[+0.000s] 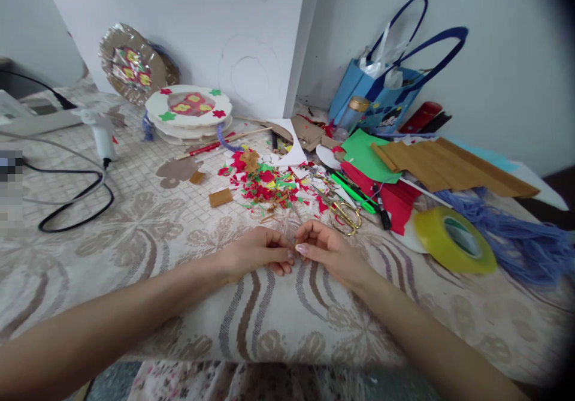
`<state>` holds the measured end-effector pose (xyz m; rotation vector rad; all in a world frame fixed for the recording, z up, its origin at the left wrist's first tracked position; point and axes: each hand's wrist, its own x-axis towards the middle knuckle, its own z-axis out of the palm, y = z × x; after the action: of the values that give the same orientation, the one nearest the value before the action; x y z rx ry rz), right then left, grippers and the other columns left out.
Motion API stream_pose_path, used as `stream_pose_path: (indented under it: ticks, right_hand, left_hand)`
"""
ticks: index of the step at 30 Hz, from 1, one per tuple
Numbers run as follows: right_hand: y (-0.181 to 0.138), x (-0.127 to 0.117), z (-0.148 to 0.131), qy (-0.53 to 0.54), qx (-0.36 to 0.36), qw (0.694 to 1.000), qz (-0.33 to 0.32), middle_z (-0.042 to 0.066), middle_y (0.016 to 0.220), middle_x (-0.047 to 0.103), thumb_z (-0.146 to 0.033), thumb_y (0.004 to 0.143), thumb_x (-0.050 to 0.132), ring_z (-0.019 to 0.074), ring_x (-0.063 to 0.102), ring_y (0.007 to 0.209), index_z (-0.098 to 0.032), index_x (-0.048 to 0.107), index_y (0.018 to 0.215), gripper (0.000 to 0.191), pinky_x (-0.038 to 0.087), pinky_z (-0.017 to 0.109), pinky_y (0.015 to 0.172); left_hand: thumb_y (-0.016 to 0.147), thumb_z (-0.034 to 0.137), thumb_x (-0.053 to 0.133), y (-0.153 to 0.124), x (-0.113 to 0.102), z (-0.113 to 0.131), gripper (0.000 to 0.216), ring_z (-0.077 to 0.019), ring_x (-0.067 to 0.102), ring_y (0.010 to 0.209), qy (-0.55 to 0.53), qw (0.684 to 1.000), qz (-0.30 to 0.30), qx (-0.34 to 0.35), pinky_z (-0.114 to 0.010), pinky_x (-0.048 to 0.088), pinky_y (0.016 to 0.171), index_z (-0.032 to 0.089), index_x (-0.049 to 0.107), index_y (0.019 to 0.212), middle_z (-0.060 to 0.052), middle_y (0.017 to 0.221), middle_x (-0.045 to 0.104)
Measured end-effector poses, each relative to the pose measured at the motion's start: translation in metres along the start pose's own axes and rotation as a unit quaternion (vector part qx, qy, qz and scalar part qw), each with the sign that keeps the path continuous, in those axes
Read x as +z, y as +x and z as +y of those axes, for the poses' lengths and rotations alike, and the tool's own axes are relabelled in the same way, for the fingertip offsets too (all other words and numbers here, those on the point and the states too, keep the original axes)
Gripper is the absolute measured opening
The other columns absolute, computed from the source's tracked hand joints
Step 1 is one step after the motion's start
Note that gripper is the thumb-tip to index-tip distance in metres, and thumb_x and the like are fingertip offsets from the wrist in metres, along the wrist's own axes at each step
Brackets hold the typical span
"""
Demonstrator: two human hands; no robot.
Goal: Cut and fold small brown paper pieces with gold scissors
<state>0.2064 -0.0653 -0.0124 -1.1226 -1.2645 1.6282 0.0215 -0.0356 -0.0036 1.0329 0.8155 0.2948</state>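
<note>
Over the front of the patterned tablecloth, my left hand and my right hand meet fingertip to fingertip. Both are closed in a pinch, and whatever lies between the fingers is too small or hidden to make out. Just beyond them spreads a heap of red, green, white and yellow paper scraps. Gold-handled scissors lie close to my right hand. Two small brown paper pieces, one a rectangle, rest beyond my left hand.
Decorated white scalloped discs are stacked at the back left, near a glue gun with its cable. On the right are a yellow tape roll, blue yarn, brown crepe paper, green paper and a blue bag.
</note>
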Motion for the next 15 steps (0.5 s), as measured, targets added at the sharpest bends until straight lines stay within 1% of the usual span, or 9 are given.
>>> stream_pose_path:
  ticks: [3, 9, 12, 15]
  right_hand:
    - [0.0005, 0.0002, 0.0014, -0.016, 0.0, 1.0, 0.001, -0.002, 0.077, 0.055, -0.023, 0.072, 0.07, 0.0105, 0.052, 0.067, -0.02, 0.054, 0.086, 0.021, 0.042, 0.022, 0.059]
    - [0.0003, 0.0015, -0.0002, -0.044, -0.013, 0.999, 0.024, -0.005, 0.07, 0.053, -0.023, 0.077, 0.065, 0.0078, 0.05, 0.055, -0.02, 0.053, 0.085, 0.014, 0.041, 0.022, 0.054]
    - [0.0007, -0.0006, -0.0007, -0.039, -0.017, 0.999, 0.023, -0.004, 0.071, 0.055, -0.024, 0.078, 0.063, 0.0078, 0.052, 0.055, -0.019, 0.054, 0.086, 0.013, 0.042, 0.022, 0.054]
    - [0.0012, -0.0034, -0.0009, -0.032, -0.012, 0.999, 0.017, -0.003, 0.074, 0.056, -0.024, 0.077, 0.065, 0.0085, 0.053, 0.056, -0.019, 0.055, 0.087, 0.015, 0.043, 0.023, 0.055]
  left_hand:
    - [0.068, 0.032, 0.07, 0.0005, -0.0002, -0.0017, 0.018, -0.0097, 0.058, 0.057, 0.01, 1.0, -0.005, 0.002, -0.023, 0.047, 0.063, 0.016, 0.066, 0.075, 0.002, 0.063, 0.066]
    - [0.071, 0.03, 0.067, 0.0012, 0.0014, -0.0031, 0.015, -0.0089, 0.058, 0.055, 0.028, 0.999, -0.007, 0.027, -0.023, 0.048, 0.061, 0.016, 0.064, 0.075, 0.003, 0.06, 0.065]
    - [0.071, 0.03, 0.067, 0.0006, 0.0024, -0.0006, 0.015, -0.0087, 0.058, 0.055, 0.032, 0.999, -0.001, 0.024, -0.022, 0.048, 0.06, 0.015, 0.063, 0.074, 0.003, 0.06, 0.064]
    - [0.071, 0.029, 0.067, 0.0006, 0.0023, 0.0004, 0.015, -0.009, 0.058, 0.055, 0.034, 0.999, 0.0, 0.025, -0.022, 0.048, 0.06, 0.015, 0.063, 0.073, 0.002, 0.06, 0.064]
